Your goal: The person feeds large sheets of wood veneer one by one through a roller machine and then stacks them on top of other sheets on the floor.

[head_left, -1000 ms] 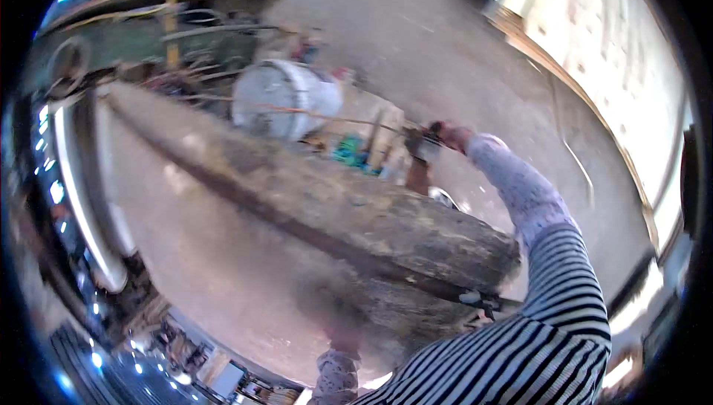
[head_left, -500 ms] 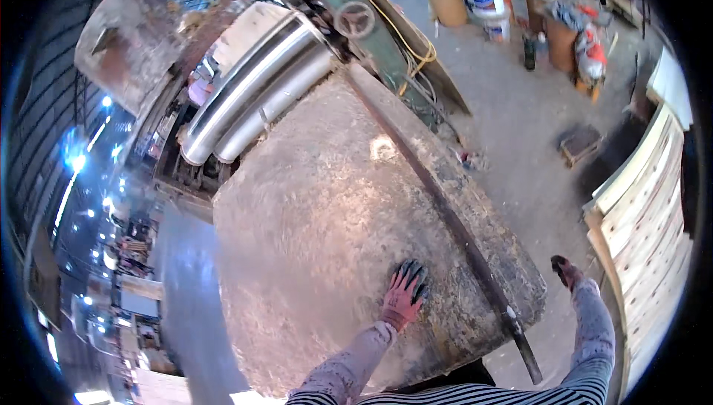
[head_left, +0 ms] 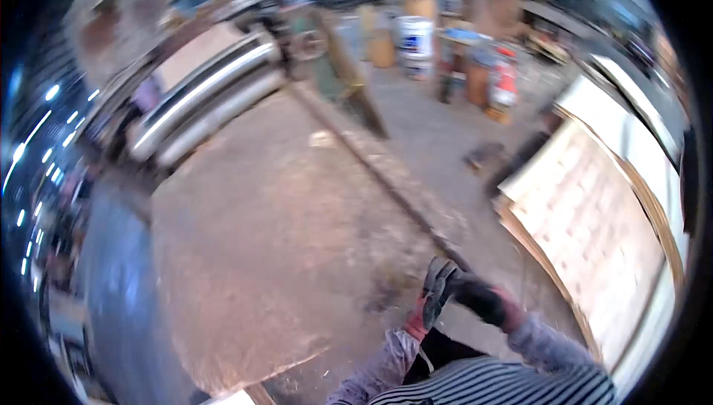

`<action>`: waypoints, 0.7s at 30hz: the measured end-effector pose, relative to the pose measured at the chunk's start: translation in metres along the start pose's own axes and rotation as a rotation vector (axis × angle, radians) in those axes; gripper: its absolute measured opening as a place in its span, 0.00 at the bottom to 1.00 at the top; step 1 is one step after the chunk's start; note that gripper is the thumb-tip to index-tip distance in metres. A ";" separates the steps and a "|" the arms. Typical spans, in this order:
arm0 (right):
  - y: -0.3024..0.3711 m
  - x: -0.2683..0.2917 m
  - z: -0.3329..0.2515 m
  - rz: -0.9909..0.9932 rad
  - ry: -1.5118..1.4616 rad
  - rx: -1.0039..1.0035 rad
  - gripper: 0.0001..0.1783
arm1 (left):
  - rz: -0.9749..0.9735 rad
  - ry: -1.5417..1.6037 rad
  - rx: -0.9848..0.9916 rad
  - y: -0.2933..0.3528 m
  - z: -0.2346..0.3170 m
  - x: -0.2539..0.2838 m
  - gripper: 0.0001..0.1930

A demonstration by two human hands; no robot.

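My left hand (head_left: 433,296), in a dark-palmed glove with a reddish back, is raised at the near right edge of a worn brown worktable (head_left: 245,234). Its fingers are stretched upward, with nothing seen in them. Right beside it, my right hand (head_left: 481,298), in a similar glove, reaches in from the right. The fingertips of both hands meet or overlap, and motion blurs the right fingers. A long dark bar (head_left: 386,192) runs along the table's right side, and its near end passes behind my hands. Whether either hand touches the bar cannot be made out.
Two shiny metal rollers (head_left: 204,100) sit at the table's far left end, beside a green machine frame (head_left: 327,78). A stack of pale wooden sheets (head_left: 594,219) stands close on my right. White buckets (head_left: 416,37) and a red-and-white container (head_left: 505,78) stand farther back.
My left hand has lifted off the tabletop and moved right. My right hand has swung inward to meet it. The view has turned right, bringing more of the sheet stack in.
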State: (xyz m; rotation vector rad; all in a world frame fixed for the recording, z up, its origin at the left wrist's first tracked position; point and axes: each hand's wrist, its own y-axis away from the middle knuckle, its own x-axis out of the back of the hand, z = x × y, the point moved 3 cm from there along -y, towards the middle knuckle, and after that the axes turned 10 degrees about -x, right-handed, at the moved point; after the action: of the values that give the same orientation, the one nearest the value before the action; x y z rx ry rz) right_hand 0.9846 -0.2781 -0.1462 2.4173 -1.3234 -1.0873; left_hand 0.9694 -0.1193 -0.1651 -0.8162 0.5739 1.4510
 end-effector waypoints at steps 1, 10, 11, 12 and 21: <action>0.000 -0.013 0.021 -0.073 -0.035 -0.013 0.17 | 0.007 0.147 0.094 0.018 0.007 -0.041 0.28; 0.091 -0.038 -0.072 -0.343 0.041 0.056 0.25 | -0.311 0.374 -0.102 -0.020 -0.037 -0.087 0.20; 0.098 -0.019 -0.076 -0.301 0.030 0.010 0.26 | -0.204 0.232 -0.079 -0.028 -0.045 -0.098 0.19; 0.104 -0.004 -0.079 -0.277 0.022 -0.043 0.26 | -0.090 0.079 -0.079 -0.035 -0.050 -0.113 0.18; 0.159 0.205 -0.121 -0.390 -0.340 0.289 0.27 | 0.091 -0.065 0.007 -0.108 -0.218 -0.210 0.15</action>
State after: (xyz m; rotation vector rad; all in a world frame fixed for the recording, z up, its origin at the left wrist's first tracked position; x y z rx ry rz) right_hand 1.0308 -0.5547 -0.0903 2.8898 -1.1930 -1.5591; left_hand 1.0916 -0.4137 -0.1222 -0.7427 0.5730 1.5526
